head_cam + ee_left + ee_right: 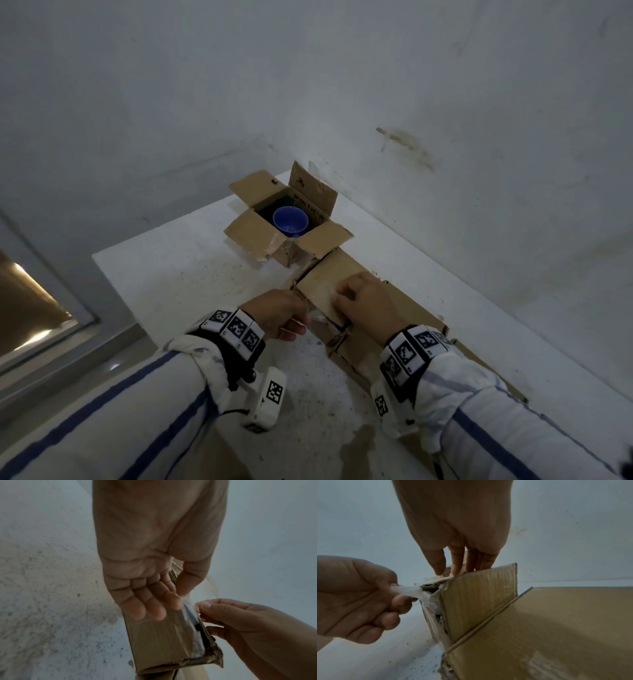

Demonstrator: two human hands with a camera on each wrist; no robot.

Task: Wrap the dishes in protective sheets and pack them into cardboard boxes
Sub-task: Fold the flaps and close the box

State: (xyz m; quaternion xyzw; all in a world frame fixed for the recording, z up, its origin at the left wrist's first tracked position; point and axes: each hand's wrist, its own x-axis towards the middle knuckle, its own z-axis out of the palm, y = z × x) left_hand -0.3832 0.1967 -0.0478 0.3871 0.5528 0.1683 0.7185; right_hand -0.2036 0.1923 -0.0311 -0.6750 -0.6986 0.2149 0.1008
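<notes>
Brown cardboard boxes [329, 284]; blue bowl [290, 220]; white surface [171, 274] with dark speckles; white sleeves [137, 411] with blue stripes; black-and-white square-patterned wristbands [236, 329]; pale grey-white wall [308, 85].

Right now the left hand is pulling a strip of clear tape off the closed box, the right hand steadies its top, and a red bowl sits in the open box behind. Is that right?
Nearly. The bowl in the open box is blue, not red; the head view shows it. The rest holds: the left hand pulls the tape from the closed box, and the right hand steadies its top.
</notes>
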